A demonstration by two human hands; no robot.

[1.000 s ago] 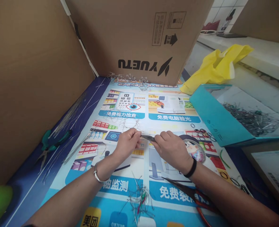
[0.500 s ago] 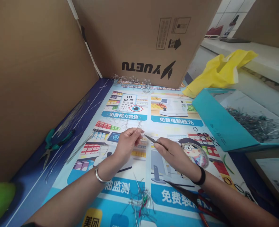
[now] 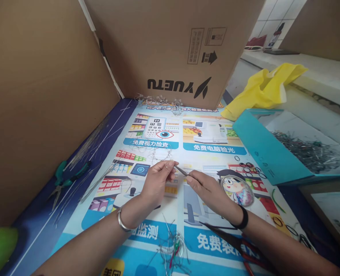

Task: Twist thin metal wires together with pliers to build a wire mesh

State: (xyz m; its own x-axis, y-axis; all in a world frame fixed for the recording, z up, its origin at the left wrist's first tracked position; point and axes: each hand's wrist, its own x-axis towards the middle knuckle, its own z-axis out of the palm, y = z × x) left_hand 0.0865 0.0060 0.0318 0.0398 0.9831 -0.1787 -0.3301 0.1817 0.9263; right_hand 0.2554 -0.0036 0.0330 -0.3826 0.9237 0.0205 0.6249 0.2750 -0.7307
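Note:
My left hand pinches something too small to make out between thumb and fingertips, above the middle of the printed sheet. Dark pointed tweezers are gripped in my right hand, their tip touching or nearly touching the left fingertips. Just beyond the hands, thin wire loops lie on the sheet. Closer to me is a tangle of wire pieces with green and red bits. Scissors with red handles lie partly under my right forearm.
Pliers with teal handles and long thin wires lie left. A blue box of wire scraps stands right, near black rings and a clear round dish. Cardboard walls close off the back and left.
The view has shifted slightly. My left fingers have closed in nearer the tweezer tip, and both hands sit a little lower in the picture.

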